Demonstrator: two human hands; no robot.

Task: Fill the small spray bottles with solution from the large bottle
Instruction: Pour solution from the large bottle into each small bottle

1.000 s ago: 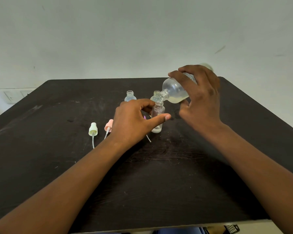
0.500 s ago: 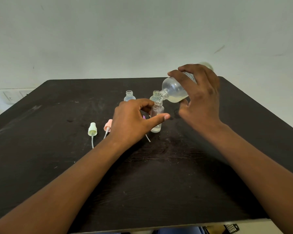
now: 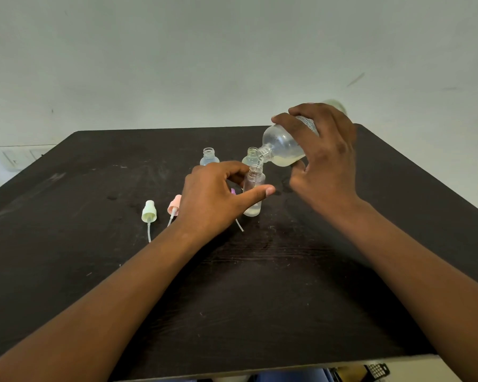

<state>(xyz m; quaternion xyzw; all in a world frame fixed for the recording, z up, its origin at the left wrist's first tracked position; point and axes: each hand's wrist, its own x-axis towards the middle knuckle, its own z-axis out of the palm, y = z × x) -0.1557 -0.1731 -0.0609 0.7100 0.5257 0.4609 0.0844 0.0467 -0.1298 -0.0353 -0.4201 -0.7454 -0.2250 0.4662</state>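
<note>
Head view. Small bottle: upright on bench, mid-surface; left hand clamps its sides between thumb and curled fingers. Large bottle: tilted, neck over the small mouth; right hand wraps its body. Both look light, smooth plastic, likely slippery when wet; hold mid-body. Bench dark, scuffed; pale wall behind.

Fine print on large bottle label, too blurred to read.
</note>
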